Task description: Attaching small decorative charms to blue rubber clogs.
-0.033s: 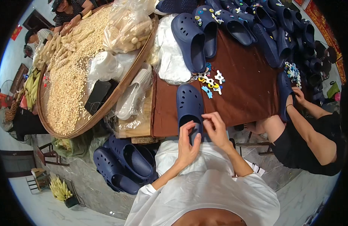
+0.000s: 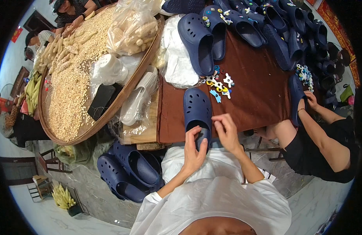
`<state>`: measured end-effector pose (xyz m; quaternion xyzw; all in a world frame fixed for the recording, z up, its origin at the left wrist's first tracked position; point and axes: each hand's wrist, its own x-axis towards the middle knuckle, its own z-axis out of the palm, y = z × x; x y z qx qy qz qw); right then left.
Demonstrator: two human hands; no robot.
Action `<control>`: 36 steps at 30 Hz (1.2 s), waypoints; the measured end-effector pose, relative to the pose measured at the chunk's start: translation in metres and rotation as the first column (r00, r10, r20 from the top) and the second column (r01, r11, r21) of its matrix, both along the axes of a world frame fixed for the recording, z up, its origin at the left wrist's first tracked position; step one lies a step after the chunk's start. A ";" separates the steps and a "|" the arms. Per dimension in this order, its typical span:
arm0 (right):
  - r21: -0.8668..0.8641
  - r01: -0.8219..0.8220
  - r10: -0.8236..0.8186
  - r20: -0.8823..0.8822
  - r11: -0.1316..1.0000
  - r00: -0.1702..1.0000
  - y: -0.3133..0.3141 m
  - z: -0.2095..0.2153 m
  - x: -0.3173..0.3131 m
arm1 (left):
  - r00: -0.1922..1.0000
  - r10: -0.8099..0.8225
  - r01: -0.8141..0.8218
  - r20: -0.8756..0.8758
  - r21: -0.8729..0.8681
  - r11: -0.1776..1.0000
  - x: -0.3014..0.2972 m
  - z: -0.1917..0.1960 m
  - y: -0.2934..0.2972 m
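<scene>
- two hands work one navy clog [image 2: 197, 107]: left hand [image 2: 194, 150] grips its heel, right hand [image 2: 227, 131] pinches closed beside it.
- judged step: fitting a charm; charms [image 2: 219, 84] lie just beyond the right hand.

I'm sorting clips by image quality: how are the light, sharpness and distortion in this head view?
Head view: soft, even daylight, with no hard shadows. The perforated navy foam clog at the hands is sharp. The clear plastic bags and white plastic sheet show mild glare. Fisheye bends the round woven tray and brown tablecloth towards a black rim, where detail softens.
</scene>
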<state>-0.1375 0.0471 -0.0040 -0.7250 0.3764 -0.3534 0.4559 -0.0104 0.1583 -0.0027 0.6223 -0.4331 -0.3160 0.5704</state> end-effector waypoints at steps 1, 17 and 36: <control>-0.075 0.052 -0.056 -0.051 0.996 0.997 -0.014 0.000 0.001 | 0.998 -0.001 0.003 -0.061 0.030 1.000 0.004 -0.001 -0.001; -0.506 0.144 -0.381 -0.402 0.850 0.833 -0.194 -0.024 0.109 | 0.999 0.034 -0.035 0.004 0.207 0.978 0.008 -0.028 -0.032; -0.495 0.035 -0.186 -0.260 0.868 0.947 -0.205 -0.032 0.101 | 0.863 0.097 0.042 -0.496 0.263 0.964 0.021 -0.016 -0.059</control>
